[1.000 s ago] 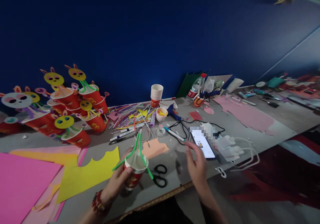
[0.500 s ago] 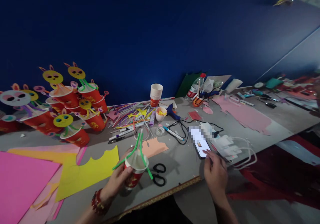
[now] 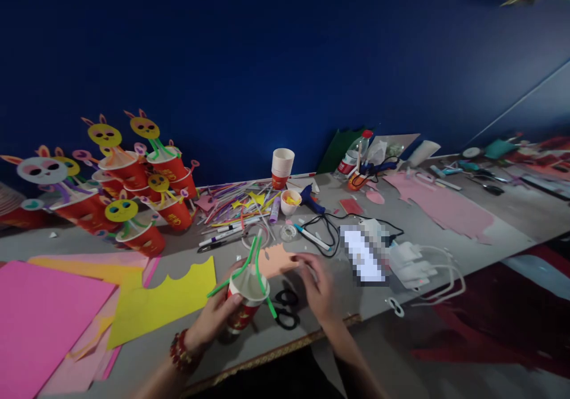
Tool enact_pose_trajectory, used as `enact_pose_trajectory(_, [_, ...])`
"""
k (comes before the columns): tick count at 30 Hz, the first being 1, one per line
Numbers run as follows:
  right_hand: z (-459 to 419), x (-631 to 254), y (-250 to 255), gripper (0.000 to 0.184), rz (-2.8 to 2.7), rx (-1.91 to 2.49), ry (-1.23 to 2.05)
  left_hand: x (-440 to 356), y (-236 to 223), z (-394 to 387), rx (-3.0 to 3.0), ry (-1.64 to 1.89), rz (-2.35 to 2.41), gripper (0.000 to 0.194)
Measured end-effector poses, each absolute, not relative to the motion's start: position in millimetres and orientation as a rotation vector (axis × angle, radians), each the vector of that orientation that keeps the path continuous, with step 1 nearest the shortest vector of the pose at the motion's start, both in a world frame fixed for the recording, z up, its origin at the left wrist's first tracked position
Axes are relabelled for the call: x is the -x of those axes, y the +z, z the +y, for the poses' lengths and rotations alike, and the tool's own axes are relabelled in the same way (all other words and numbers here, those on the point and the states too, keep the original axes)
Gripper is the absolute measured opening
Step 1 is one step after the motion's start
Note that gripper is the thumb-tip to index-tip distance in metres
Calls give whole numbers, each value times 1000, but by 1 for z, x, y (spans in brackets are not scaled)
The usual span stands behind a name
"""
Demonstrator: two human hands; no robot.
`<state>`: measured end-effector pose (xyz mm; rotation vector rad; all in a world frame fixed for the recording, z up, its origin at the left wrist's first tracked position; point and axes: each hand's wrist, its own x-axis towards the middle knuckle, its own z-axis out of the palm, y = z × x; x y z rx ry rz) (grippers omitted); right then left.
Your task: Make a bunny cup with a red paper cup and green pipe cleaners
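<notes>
Here's the left hand (image 3: 218, 313), fingers wrapped round the side of a red-and-white paper cup (image 3: 244, 314), thumb pressed on the near wall. That low side grip probably serves to steady the cup while leaving its mouth and the green straws (image 3: 259, 262) free. The cup tips slightly, mouth up and toward the viewer, perhaps so the inside can be seen.

Over to the right hand (image 3: 321, 292): fingers bent, only a narrow gap at the tips, close by the right end of the peach paper (image 3: 272, 259). They're blurred, so I cannot tell whether they touch or pinch it. Between the two sets of fingers lie the scissors (image 3: 287, 319), black loops showing, blades not clear; within easy reach, presumably by design. The lit phone (image 3: 365, 256) lies on the counter (image 3: 27, 247) to the right of those right fingers, likely there to be glanced at.

And the cup itself: white inside, pale rim, gold marking on red. Two bright green straws stand close together at the top, then splay like arms, one past each side of the rim. How they're fixed, I can't make out.
</notes>
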<state>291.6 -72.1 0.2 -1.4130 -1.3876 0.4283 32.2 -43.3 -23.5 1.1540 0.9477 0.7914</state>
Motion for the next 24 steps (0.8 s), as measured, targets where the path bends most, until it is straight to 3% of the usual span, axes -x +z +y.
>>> enact_pose_trajectory(5, [-38,-231,18,26,-1380,1118,925,-36,-10,-36,-1208,867,932,67])
enact_pose_trajectory(14, [-26,-218,30,24,-1359,1032,1178,-39,3,-34,-1272,913,797,69])
enact_pose_trajectory(24, [-20,-222,33,29,-1316,1049,1169,-39,8,-32,-1303,928,759,80])
